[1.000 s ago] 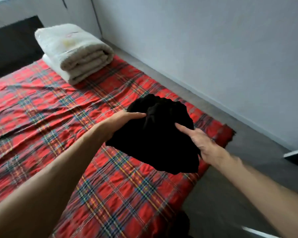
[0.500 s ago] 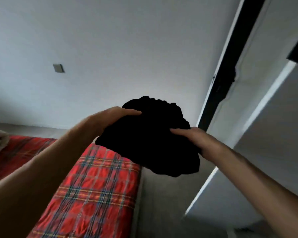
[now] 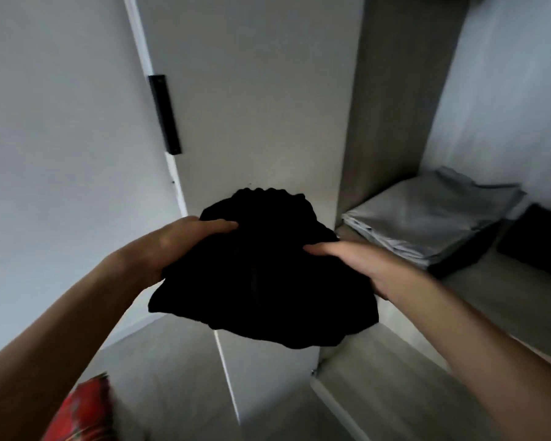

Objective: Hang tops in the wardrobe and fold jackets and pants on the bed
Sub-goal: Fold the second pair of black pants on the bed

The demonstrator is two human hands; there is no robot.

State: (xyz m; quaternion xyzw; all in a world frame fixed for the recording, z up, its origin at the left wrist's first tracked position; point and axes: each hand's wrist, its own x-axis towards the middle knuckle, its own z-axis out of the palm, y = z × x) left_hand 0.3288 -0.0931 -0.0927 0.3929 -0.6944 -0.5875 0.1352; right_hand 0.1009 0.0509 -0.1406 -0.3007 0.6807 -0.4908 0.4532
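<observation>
While held up before the open wardrobe (image 3: 497,90), folded black garment (image 3: 261,275): off the bed, in mid-air between both hands, just left of the shelf's near corner. Jacket or pants: not to be told, cloth too dark.

Left hand (image 3: 185,246): gripping the garment's left edge, thumb on top, fingers hidden beneath.
Right hand (image 3: 357,262): gripping the right edge likewise, thumb laid across the top, fingers hidden under the cloth.

Step in hand, by judgement: folding done, stowing of the folded piece on a shelf begun, not yet completed.
Next move, by judgement: carrying rightward and inward past the upright panel (image 3: 392,116), laying flat on bare board, drawing both hands out from beneath without spoiling the fold.

Around:
- Shelf (image 3: 528,300), pale wood, partly bare toward the front.
- Folded grey stack (image 3: 427,224) at the shelf's near-left corner, on a dark layer; near the right hand.
- Dark folded piece (image 3: 544,243) just beside the stack, farther right.
- Lower shelf (image 3: 395,402) below.
- White door (image 3: 252,90) with black handle (image 3: 165,114), behind the garment.
- Bed (image 3: 83,409), red checked corner, low left.

In the way: upright panel and grey stack, both close on the garment's right.
</observation>
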